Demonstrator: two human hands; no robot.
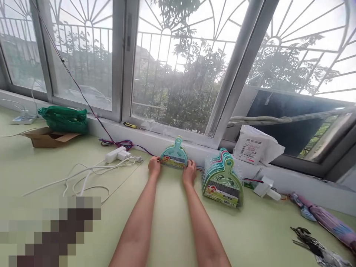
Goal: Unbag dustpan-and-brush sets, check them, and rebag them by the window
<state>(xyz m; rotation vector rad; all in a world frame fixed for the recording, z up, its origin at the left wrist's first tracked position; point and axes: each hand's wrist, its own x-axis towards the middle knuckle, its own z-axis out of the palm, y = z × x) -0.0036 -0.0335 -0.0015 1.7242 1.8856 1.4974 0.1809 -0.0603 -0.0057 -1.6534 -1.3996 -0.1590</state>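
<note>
A small teal dustpan and brush set [174, 152] stands upright against the wall under the window, its handle up and a printed label across its lower front. At its left edge, my left hand [154, 167] has its fingers closed on the side. My right hand [189, 171] grips the opposite edge in the same way. A yellowish rim shows behind the teal front, so more than one set may be there. Right of my right hand, a row of several similar sets in green, teal and pink [222, 181] stands in clear wrapping, the front one green.
White power strip and cables [115, 155] lie to the left, with an open cardboard box [51, 139] and green bag [65, 119] beyond. A screwdriver [130, 125] rests on the sill. To the right are a white package [254, 146], a white plug adapter [265, 187] and a folded umbrella [328, 218].
</note>
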